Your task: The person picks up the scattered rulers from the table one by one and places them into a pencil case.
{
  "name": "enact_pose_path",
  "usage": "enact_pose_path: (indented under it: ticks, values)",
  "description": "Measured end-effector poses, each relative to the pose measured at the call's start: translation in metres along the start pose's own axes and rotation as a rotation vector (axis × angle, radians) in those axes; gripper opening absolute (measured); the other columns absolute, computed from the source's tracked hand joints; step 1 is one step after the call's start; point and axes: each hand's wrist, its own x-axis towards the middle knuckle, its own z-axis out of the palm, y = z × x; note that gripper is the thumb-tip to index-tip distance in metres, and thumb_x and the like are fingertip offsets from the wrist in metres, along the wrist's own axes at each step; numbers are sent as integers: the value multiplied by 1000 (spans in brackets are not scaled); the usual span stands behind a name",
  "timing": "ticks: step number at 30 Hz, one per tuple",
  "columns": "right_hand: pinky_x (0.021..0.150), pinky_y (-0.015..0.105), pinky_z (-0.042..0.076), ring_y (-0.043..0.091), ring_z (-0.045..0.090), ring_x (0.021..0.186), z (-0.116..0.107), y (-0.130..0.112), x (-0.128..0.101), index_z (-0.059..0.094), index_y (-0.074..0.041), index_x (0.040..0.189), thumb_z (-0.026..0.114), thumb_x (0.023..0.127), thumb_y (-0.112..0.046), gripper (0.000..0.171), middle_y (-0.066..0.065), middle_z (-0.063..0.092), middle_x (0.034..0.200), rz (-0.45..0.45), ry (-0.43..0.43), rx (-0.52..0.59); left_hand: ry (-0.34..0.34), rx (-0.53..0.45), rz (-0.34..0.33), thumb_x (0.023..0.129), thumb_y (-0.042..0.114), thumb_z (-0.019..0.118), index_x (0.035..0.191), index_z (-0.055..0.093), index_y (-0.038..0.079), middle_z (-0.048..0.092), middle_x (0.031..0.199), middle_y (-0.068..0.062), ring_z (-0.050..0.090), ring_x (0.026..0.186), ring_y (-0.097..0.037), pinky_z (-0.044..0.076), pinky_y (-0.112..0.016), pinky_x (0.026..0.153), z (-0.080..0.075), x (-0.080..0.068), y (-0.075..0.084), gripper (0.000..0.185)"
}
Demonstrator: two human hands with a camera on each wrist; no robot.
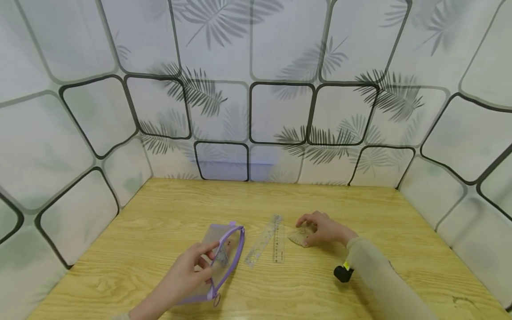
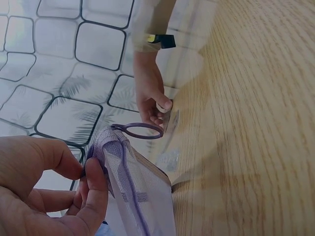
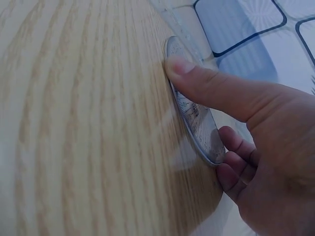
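My left hand (image 1: 186, 271) pinches the rim of a translucent pouch (image 1: 214, 233) with purple zipper edging. The pouch's mouth gapes, and a clear set square (image 1: 222, 257) shows inside. A purple ring pull (image 2: 142, 131) hangs at the near end of the zipper. Over to the right, my right hand (image 1: 326, 230) grips a clear protractor (image 3: 197, 115) by its edges, thumb on one end and curled fingers at the other. The protractor lies close over the tabletop, partly covered by that hand in the head view.
Between the hands lie a clear stencil ruler (image 1: 259, 247), set at a slant, and a clear straight ruler (image 1: 278, 249), their far ends overlapping. A wood-grain table (image 1: 192, 200) spreads beneath, with patterned curtain walls (image 1: 280, 111) behind and at both sides.
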Motion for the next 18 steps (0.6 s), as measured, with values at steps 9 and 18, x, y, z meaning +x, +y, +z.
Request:
enact_pose_path:
  ticks: [9, 18]
  values:
    - [81, 37, 36, 29, 37, 106, 4, 2, 0, 63, -20, 106, 84, 75, -37, 40, 13, 45, 119, -32, 48, -2, -2, -2, -9, 83, -5, 60, 140, 45, -13, 54, 105, -18, 56, 73, -5, 56, -25, 56, 0, -1, 1, 60]
    - [78, 30, 34, 21, 39, 93, 6, 8, 2, 55, -12, 99, 85, 74, -34, 45, 5, 51, 100, -117, 77, -16, -8, -7, -6, 83, -6, 59, 140, 44, -13, 53, 105, -18, 55, 72, -5, 57, -26, 55, 1, 0, 0, 60]
